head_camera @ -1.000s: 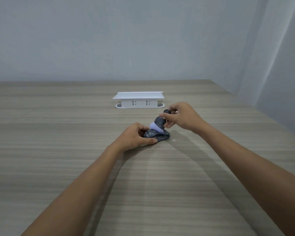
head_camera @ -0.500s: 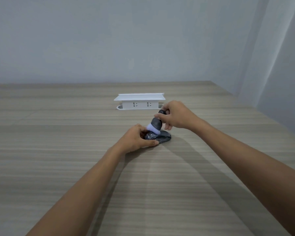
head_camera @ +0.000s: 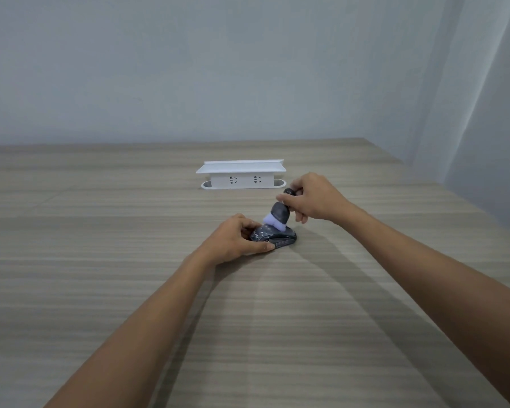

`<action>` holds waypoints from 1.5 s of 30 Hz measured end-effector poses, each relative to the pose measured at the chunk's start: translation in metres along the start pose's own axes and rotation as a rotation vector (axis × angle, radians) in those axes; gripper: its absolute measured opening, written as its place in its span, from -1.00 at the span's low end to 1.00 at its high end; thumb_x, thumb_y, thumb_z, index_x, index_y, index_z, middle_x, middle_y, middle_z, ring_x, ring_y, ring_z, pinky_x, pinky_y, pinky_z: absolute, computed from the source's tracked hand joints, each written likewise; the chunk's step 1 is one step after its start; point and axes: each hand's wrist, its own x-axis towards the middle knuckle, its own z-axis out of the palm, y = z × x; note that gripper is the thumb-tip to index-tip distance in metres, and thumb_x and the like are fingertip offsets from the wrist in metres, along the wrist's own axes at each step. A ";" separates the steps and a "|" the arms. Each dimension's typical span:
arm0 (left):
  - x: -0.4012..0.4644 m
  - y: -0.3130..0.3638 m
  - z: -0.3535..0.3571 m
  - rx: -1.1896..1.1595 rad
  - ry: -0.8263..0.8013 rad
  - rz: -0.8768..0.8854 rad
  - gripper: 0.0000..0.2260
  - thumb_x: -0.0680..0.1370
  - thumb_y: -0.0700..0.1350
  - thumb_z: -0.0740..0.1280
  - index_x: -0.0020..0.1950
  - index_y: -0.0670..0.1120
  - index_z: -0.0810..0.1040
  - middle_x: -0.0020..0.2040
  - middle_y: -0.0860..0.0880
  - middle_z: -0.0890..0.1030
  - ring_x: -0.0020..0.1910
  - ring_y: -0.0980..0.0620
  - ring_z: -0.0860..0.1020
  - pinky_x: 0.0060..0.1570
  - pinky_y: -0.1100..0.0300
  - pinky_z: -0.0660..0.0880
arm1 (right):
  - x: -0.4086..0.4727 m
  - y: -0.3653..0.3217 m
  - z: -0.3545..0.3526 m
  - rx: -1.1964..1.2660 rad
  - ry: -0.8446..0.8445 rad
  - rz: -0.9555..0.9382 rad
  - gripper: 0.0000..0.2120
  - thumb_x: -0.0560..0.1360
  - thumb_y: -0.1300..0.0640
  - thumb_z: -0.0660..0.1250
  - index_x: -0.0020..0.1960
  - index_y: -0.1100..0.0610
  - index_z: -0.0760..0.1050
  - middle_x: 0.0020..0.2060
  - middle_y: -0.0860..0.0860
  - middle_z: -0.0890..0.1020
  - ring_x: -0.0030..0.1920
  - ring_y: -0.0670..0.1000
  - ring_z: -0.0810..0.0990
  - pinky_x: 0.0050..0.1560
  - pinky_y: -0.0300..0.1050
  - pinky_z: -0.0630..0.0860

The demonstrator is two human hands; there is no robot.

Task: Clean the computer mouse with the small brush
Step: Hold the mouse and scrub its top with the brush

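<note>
On the middle of the wooden table (head_camera: 100,290), a dark grey computer mouse (head_camera: 280,238) lies flat, its back printed with light lettering that is too small and blurred to read. The left hand (head_camera: 236,240) rests on the table at the mouse's near-left end, thumb along the near side and fingers curled over the far side, so the mouse is pinched between them. The right hand (head_camera: 315,198) grips the dark handle of the small brush (head_camera: 277,216) between thumb and bent fingers; the brush leans down and to the left, and its pale lilac bristles press on the top of the mouse. The handle's rounded tip shows above the fingers, while the hand covers part of the handle. Behind the hands, apart from them, stands a white power strip unit (head_camera: 241,175) with a flat overhanging top and two sockets on its front face; no writing on it can be made out. Nothing lies between it and the mouse. The table has a grey-brown grain running sideways, and both forearms cast soft shadows across it. Beyond the far edge is a plain pale blue-grey wall (head_camera: 189,69), and at the right hangs a light curtain (head_camera: 489,98) in loose folds.
</note>
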 end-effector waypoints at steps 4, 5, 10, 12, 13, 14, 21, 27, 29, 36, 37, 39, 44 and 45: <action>-0.001 0.002 -0.002 -0.024 -0.011 -0.016 -0.56 0.34 0.10 0.62 0.16 -0.02 0.71 0.04 0.10 0.55 -0.08 0.26 0.60 -0.15 0.51 0.43 | 0.000 0.019 -0.004 -0.090 -0.001 0.080 -0.71 0.57 0.12 0.37 -0.16 0.35 0.60 -0.50 0.13 0.64 -0.67 -0.15 0.53 -0.50 -0.28 0.48; -0.001 0.002 -0.002 -0.034 -0.013 -0.017 -0.56 0.34 0.10 0.62 0.17 -0.02 0.70 0.04 0.11 0.55 -0.08 0.27 0.60 -0.15 0.52 0.43 | -0.001 0.021 -0.004 -0.092 0.005 0.085 -0.71 0.57 0.12 0.37 -0.15 0.36 0.60 -0.50 0.13 0.64 -0.67 -0.15 0.53 -0.49 -0.27 0.49; 0.000 0.002 -0.002 -0.012 -0.012 -0.013 -0.58 0.35 0.11 0.61 0.16 0.00 0.71 0.05 0.05 0.55 -0.07 0.18 0.61 -0.10 0.36 0.45 | -0.003 0.003 0.003 0.018 0.028 0.004 -0.70 0.57 0.08 0.39 -0.30 0.18 0.52 -0.52 0.07 0.62 -0.65 -0.15 0.53 -0.49 -0.33 0.50; 0.000 0.002 -0.001 -0.003 -0.014 -0.008 -0.60 0.36 0.11 0.60 0.13 0.01 0.72 0.04 0.03 0.55 -0.09 0.16 0.61 -0.13 0.37 0.45 | -0.002 -0.001 0.003 0.054 0.014 -0.008 -0.71 0.57 0.08 0.39 -0.29 0.17 0.53 -0.53 0.06 0.61 -0.64 -0.13 0.54 -0.49 -0.33 0.50; 0.000 0.002 -0.001 -0.009 -0.015 -0.009 -0.60 0.36 0.11 0.60 0.14 0.01 0.71 0.04 0.04 0.55 -0.10 0.18 0.60 -0.14 0.40 0.45 | -0.001 0.001 0.003 0.048 0.012 -0.002 -0.71 0.57 0.08 0.39 -0.28 0.20 0.54 -0.53 0.05 0.61 -0.65 -0.13 0.54 -0.49 -0.33 0.50; 0.000 0.002 -0.001 -0.018 -0.016 -0.012 -0.59 0.35 0.11 0.61 0.15 0.00 0.71 0.04 0.05 0.55 -0.11 0.20 0.60 -0.13 0.42 0.44 | -0.001 0.004 0.001 0.025 0.011 0.013 -0.71 0.57 0.09 0.39 -0.26 0.23 0.56 -0.53 0.06 0.61 -0.65 -0.14 0.53 -0.50 -0.33 0.49; 0.001 -0.001 -0.001 -0.032 -0.016 -0.025 -0.52 0.33 0.13 0.62 0.19 0.00 0.69 0.07 0.07 0.55 -0.03 0.19 0.61 -0.03 0.34 0.46 | -0.002 0.010 -0.002 -0.012 0.005 0.051 -0.70 0.57 0.08 0.39 -0.26 0.24 0.56 -0.57 0.00 0.61 -0.65 -0.16 0.54 -0.45 -0.25 0.49; 0.001 0.000 -0.001 0.008 -0.020 -0.020 -0.60 0.36 0.12 0.60 0.14 0.02 0.70 0.07 0.00 0.55 -0.08 0.14 0.60 -0.12 0.37 0.45 | 0.000 -0.010 0.002 -0.002 -0.022 -0.011 -0.75 0.57 0.06 0.39 -0.15 0.23 0.59 -0.49 0.07 0.64 -0.64 -0.16 0.54 -0.40 -0.24 0.55; 0.000 0.001 -0.001 -0.002 -0.027 -0.018 -0.58 0.37 0.10 0.60 0.17 -0.01 0.70 0.08 0.02 0.54 -0.10 0.23 0.59 -0.15 0.50 0.43 | 0.000 -0.005 0.000 -0.052 -0.010 0.023 -0.74 0.58 0.08 0.38 -0.19 0.25 0.58 -0.52 0.06 0.63 -0.65 -0.16 0.54 -0.48 -0.29 0.50; -0.001 0.002 -0.001 0.013 -0.016 -0.004 -0.63 0.37 0.12 0.59 0.12 0.02 0.71 0.06 -0.01 0.55 -0.09 0.16 0.59 -0.13 0.40 0.46 | -0.005 -0.007 0.003 0.016 0.015 0.024 -0.74 0.57 0.10 0.39 -0.20 0.26 0.59 -0.56 0.00 0.61 -0.65 -0.16 0.54 -0.49 -0.30 0.49; 0.000 0.002 -0.001 0.031 -0.021 0.001 -0.62 0.37 0.14 0.58 0.13 0.04 0.71 0.06 -0.03 0.54 -0.08 0.12 0.58 -0.11 0.34 0.45 | -0.006 -0.010 0.004 0.034 0.008 0.007 -0.75 0.56 0.09 0.39 -0.19 0.25 0.60 -0.53 0.05 0.62 -0.64 -0.15 0.55 -0.47 -0.30 0.51; 0.000 0.001 -0.001 0.042 -0.032 0.007 -0.62 0.38 0.16 0.57 0.15 0.08 0.70 0.06 -0.06 0.53 -0.09 0.10 0.56 -0.12 0.31 0.44 | -0.007 -0.013 0.005 0.043 -0.009 0.000 -0.75 0.56 0.07 0.40 -0.19 0.24 0.60 -0.53 0.05 0.62 -0.63 -0.14 0.56 -0.46 -0.31 0.52; 0.000 0.001 0.000 0.016 -0.030 -0.001 -0.59 0.39 0.08 0.58 0.19 -0.02 0.69 0.08 0.00 0.53 -0.11 0.23 0.57 -0.17 0.54 0.41 | -0.008 0.004 -0.001 -0.067 0.017 0.074 -0.71 0.58 0.11 0.37 -0.23 0.29 0.58 -0.52 0.11 0.63 -0.66 -0.14 0.54 -0.51 -0.30 0.46; 0.000 0.001 0.000 0.011 -0.033 -0.005 -0.58 0.39 0.09 0.59 0.19 -0.02 0.69 0.09 0.01 0.53 -0.10 0.23 0.58 -0.16 0.52 0.42 | -0.009 0.006 -0.001 -0.062 0.027 0.089 -0.71 0.58 0.12 0.37 -0.20 0.32 0.59 -0.51 0.12 0.64 -0.65 -0.12 0.54 -0.53 -0.31 0.46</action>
